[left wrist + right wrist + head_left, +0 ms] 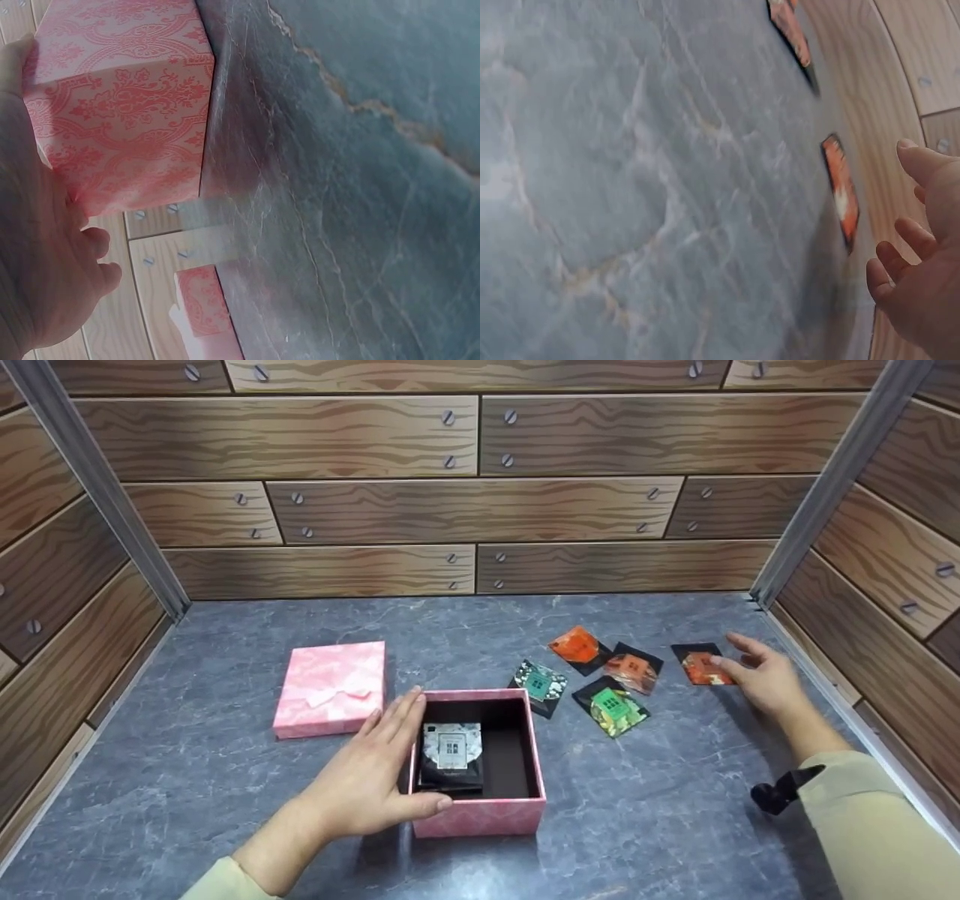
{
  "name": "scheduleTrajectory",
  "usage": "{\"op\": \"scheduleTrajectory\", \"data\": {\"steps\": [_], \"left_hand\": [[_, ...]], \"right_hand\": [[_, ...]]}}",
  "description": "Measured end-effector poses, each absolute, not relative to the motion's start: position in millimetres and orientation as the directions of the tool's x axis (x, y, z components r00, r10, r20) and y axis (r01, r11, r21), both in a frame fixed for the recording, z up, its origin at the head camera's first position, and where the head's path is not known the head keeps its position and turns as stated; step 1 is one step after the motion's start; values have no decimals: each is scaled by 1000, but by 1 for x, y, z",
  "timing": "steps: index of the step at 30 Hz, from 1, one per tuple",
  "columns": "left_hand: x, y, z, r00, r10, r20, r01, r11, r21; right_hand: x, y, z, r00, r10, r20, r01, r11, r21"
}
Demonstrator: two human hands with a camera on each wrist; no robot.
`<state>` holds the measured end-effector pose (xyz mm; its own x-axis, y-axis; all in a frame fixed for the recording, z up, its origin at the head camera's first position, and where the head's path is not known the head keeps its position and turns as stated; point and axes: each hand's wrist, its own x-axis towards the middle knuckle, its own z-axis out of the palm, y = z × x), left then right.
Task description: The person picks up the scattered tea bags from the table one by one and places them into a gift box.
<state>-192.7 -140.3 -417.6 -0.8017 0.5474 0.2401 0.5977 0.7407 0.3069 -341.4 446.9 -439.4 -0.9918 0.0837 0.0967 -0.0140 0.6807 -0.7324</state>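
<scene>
A pink patterned box (478,819) stands without its lid, and a black packet with a white floral label (452,750) lies inside on its left. My left hand (364,776) rests along the box's left rim, fingers extended and thumb over the near edge; the left wrist view shows the box wall (135,135) beside the palm. At the right, my right hand (769,682) hovers by a red-orange floral packet (703,666). In the right wrist view that packet (841,191) lies on the table, apart from the loosely spread fingers (915,238).
Left of the box sits the pink lid (330,684) with its bow. Right of it lie an orange packet (576,646), a coral one (634,667), a green one (611,706) and a teal one (538,684). Wood-patterned walls (480,510) enclose the table.
</scene>
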Motion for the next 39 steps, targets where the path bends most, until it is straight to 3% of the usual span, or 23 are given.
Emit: {"op": "scheduleTrajectory", "data": {"steps": [11,17,25,39], "left_hand": [[-192,-139,-418,-808,543,229,589,745,312],[-192,-139,-418,-807,543,231,590,743,315],[-192,-140,-419,-808,542,232,589,743,316],[-191,-141,-418,-813,540,219,582,745,324]], "right_hand": [[-343,457,-452,-1000,1,-25,21,607,-794],[-341,454,-453,-996,-67,-67,8,644,-765],[-339,448,-455,-993,-113,-33,-73,812,-578],[-327,438,-459,-998,-64,27,-66,751,-656]]}}
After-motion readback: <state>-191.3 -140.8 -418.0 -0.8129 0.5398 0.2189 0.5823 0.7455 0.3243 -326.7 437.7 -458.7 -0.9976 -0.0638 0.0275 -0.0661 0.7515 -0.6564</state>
